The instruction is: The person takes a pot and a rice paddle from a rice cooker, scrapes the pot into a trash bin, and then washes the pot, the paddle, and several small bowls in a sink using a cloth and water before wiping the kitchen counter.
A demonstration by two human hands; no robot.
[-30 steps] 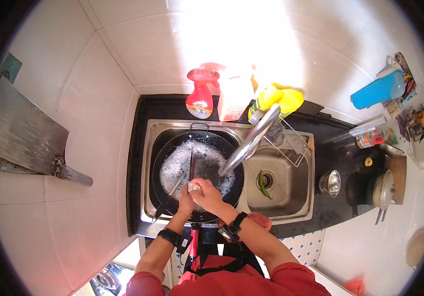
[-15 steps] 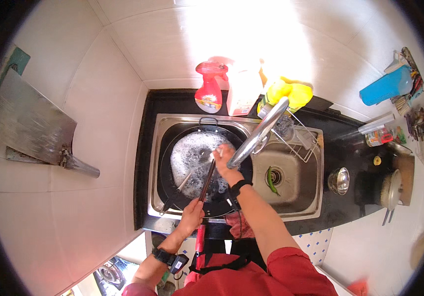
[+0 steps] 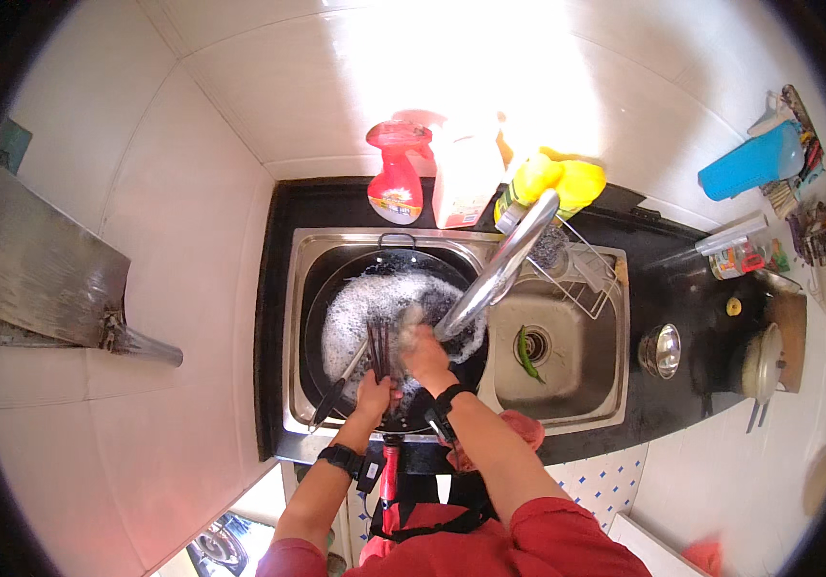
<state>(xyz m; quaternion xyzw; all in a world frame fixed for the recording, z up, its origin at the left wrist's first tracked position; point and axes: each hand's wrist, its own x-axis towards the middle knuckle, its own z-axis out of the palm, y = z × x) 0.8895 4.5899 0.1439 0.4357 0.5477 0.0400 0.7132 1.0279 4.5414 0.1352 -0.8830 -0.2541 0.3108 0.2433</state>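
Observation:
Over the soapy wok, my left hand (image 3: pixel 372 398) grips several dark chopsticks (image 3: pixel 380 348), their far ends fanned a little apart and pointing away from me. Close on their right is my right hand (image 3: pixel 426 358), fingers closed and blurred, with something pale and blurred (image 3: pixel 411 315) at its fingertips that I cannot make out. White suds (image 3: pixel 350 300) fill much of the black wok (image 3: pixel 308 351), which sits in the left sink basin. A utensil with a black handle (image 3: pixel 327 402) leans over the wok's near left rim, its other end down in the suds.
A chrome faucet (image 3: pixel 504 267) arches close beside my right hand. The right basin (image 3: pixel 576 356) holds a green chilli (image 3: pixel 526 354) by the drain and a wire rack (image 3: pixel 581 288). Behind stand a red spray bottle (image 3: pixel 397 178) and yellow bottles (image 3: pixel 576 183). A metal bowl (image 3: pixel 661 351) sits at right.
The chopsticks, bunched and slanting toward my right hand before, now point straight away and fan apart. My right hand has come nearer to me and slightly left.

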